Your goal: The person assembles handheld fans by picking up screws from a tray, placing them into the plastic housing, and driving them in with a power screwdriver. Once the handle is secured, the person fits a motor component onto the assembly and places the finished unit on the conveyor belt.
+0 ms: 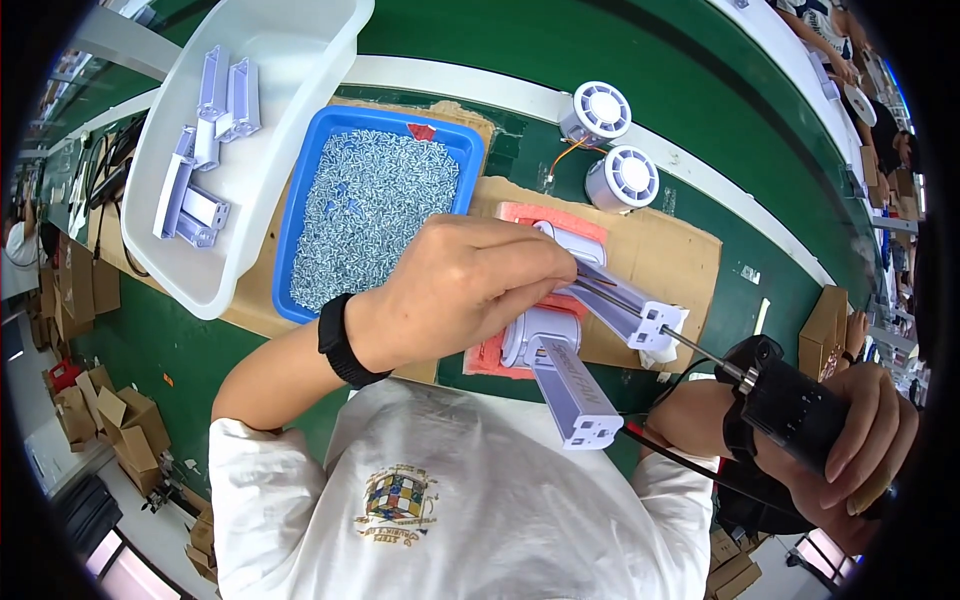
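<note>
My right hand [860, 440] grips a black electric screwdriver [795, 405] with a cable. Its long bit runs through the end of a hollow lavender plastic handle [625, 305] and along inside it. My left hand [490, 275] is closed in a pinch at the handle's other end, near the bit's tip; what the fingertips hold is hidden. That handle meets a round lavender housing [570, 240], partly behind my fingers, on a pink-red holder [592, 226]. Nearer me, a second lavender housing [545, 332] with its handle [575, 390] lies in a similar holder.
A blue tray [283, 270] full of small silvery screws stands left of my left hand. Beyond it, a white tub [270, 150] holds several lavender handles [240, 95]. Two round lavender fan units [622, 180] sit at the back right. Cardboard [690, 260] covers part of the green table.
</note>
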{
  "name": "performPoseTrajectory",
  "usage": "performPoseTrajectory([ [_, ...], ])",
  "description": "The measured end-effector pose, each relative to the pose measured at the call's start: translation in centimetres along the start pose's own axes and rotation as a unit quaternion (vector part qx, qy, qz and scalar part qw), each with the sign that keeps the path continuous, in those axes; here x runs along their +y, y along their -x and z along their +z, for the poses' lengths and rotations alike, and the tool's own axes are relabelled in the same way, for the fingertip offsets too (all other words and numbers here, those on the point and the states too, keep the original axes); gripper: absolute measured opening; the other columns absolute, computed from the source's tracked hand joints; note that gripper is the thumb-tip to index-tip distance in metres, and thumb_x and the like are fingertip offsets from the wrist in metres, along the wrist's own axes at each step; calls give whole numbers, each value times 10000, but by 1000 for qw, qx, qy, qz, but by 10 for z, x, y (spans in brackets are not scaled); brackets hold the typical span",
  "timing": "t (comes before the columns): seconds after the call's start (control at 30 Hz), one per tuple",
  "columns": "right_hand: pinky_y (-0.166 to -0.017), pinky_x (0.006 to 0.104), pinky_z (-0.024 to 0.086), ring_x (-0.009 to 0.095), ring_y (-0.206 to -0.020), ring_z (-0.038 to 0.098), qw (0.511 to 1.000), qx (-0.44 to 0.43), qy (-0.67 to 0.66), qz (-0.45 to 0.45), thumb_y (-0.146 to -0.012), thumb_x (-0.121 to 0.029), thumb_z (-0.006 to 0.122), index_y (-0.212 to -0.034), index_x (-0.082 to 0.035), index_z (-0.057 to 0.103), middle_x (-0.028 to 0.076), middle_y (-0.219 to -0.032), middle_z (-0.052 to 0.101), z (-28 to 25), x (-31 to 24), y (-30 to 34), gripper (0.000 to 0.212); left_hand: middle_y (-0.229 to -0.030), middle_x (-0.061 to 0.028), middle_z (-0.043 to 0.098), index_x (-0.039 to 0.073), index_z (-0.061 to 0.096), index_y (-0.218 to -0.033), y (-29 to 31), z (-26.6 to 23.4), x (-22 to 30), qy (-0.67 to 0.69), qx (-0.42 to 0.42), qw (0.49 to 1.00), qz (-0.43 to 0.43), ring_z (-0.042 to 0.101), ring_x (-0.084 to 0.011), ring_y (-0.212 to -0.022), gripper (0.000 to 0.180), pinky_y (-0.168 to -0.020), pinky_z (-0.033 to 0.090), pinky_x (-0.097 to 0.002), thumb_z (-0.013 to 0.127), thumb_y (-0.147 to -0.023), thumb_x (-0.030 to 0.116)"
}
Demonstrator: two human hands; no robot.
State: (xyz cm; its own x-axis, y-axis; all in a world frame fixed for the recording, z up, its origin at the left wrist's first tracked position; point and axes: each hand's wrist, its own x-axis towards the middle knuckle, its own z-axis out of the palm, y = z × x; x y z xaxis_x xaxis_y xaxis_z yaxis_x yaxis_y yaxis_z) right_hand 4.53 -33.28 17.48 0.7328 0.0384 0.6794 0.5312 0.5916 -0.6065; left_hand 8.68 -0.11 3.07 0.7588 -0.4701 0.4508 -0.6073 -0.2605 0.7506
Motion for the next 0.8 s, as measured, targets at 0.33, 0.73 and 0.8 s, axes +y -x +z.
performPoseTrajectory([
  [0.33,-484,171,551,77,-470,627,998,-3,-64,-5,-696,-222,888,-583,-170,545,-32,-620,628,-19,-13,11,365,-888,-101,762,43,742,-948,2,2,-1,7,-2,1000,-12,754,-235,-771,164,-643,609,-320,793,-801,-12],
  [0.73,-447,137,508,48,-458,608,981,-35,-186,-42,-721,-197,907,-622,-167,582,-57,-619,649,-36,-17,18,340,-888,-94,759,50,749,-973,2,1,-2,10,-4,1000,-3,751,-242,-782,184,-654,606,-321,785,-805,-16],
  [0.8,-440,132,501,43,-456,605,977,-39,-206,-48,-725,-193,910,-629,-167,589,-61,-619,653,-38,-9,21,336,-886,-91,757,48,751,-982,2,1,-5,-3,-7,1000,10,748,-243,-793,193,-661,605,-325,788,-803,-12],
])
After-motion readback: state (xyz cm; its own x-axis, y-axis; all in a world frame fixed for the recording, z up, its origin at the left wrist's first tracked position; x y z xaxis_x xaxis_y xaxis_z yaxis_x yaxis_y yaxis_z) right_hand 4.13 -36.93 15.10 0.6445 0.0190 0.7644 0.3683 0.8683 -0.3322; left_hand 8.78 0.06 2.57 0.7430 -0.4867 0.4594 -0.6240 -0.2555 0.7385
